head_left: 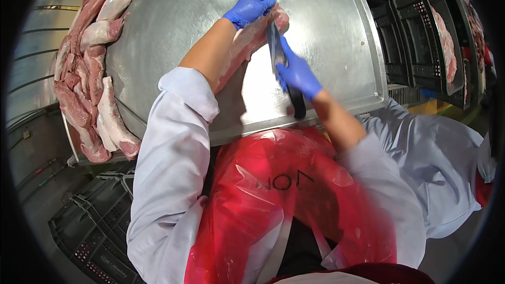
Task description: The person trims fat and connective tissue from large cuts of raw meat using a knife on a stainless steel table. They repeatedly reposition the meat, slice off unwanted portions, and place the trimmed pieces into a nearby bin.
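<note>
Meat strip: the pale pink piece [251, 40] lies on your metal table [331, 26], slanting from the near edge toward the middle, partly hidden by your left forearm.
Left hand: your blue-gloved left hand [252, 8] is pinched on the strip by its far end.
Right hand: your right hand [299, 73] is clamped around the black-handled knife [274, 42].
Blade: it crosses the strip near your left fingers; you cannot tell its depth.
Meat pile: more pieces [93, 68] line the table's left edge.
Crates: dark ones [399, 47] stand beyond the right edge.
</note>
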Tool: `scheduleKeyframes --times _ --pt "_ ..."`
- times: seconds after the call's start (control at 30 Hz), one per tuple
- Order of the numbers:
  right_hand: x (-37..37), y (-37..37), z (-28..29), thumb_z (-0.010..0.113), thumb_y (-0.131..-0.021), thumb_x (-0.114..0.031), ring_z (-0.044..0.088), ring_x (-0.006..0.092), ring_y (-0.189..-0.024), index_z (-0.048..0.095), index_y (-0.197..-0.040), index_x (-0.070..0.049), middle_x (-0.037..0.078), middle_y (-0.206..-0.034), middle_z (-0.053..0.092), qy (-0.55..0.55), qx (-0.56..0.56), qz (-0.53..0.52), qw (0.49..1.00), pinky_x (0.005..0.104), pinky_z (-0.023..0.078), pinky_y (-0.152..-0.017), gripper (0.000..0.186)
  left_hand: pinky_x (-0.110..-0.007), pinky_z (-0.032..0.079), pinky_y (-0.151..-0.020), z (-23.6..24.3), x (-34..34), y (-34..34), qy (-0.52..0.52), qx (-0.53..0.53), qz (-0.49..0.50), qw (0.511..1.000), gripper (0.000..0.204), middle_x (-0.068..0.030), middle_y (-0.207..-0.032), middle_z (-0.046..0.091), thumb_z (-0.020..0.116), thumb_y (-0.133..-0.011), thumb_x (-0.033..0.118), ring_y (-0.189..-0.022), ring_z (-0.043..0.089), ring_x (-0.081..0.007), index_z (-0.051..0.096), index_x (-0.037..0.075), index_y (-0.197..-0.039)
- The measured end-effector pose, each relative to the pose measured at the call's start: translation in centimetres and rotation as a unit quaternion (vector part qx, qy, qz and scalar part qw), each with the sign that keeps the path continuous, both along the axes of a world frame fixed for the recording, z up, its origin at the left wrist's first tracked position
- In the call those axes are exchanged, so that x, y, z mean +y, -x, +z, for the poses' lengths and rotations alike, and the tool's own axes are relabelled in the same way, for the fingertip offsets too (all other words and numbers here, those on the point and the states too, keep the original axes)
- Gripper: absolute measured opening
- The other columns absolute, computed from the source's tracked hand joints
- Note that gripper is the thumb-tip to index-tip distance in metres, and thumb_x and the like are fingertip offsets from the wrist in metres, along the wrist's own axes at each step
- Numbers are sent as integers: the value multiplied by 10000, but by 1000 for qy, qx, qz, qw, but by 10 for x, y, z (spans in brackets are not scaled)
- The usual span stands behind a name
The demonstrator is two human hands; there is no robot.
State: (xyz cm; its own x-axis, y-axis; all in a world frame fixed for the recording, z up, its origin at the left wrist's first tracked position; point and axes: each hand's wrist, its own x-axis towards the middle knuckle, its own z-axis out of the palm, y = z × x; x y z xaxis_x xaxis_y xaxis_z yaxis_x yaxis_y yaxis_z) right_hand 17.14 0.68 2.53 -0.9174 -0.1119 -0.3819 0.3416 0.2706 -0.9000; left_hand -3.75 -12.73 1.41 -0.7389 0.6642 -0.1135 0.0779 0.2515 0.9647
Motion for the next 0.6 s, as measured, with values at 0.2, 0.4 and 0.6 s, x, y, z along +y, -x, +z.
scheduleKeyframes --times 0.2,0.4,0.6 --pt "-12 29 -9 477 -974 -103 639 205 -600 92 -1620 -187 140 -786 653 -29 -9 -25 999 369 558 -617 757 -257 438 -695 -1 -1 -1 -76 -67 36 994 166 1 -797 559 591 -981 194 -723 511 -104 615 43 -918" --pt "33 -85 5 551 -943 -135 620 181 -549 129 -1619 -226 118 -685 650 -12 -12 -59 998 360 539 -553 801 -373 503 -777 -24 -129 21 356 120 22 926 267 -101 -857 659 677 -880 259 -792 627 -242 639 9 -965" --pt "49 13 -14 526 -965 -71 601 131 -577 184 -1614 -235 94 -761 635 -8 57 -180 982 297 528 -518 751 -475 496 -930 -4 -51 -48 304 284 -44 908 372 -241 -1152 650 618 -872 157 -1073 619 -435 554 36 -1218"
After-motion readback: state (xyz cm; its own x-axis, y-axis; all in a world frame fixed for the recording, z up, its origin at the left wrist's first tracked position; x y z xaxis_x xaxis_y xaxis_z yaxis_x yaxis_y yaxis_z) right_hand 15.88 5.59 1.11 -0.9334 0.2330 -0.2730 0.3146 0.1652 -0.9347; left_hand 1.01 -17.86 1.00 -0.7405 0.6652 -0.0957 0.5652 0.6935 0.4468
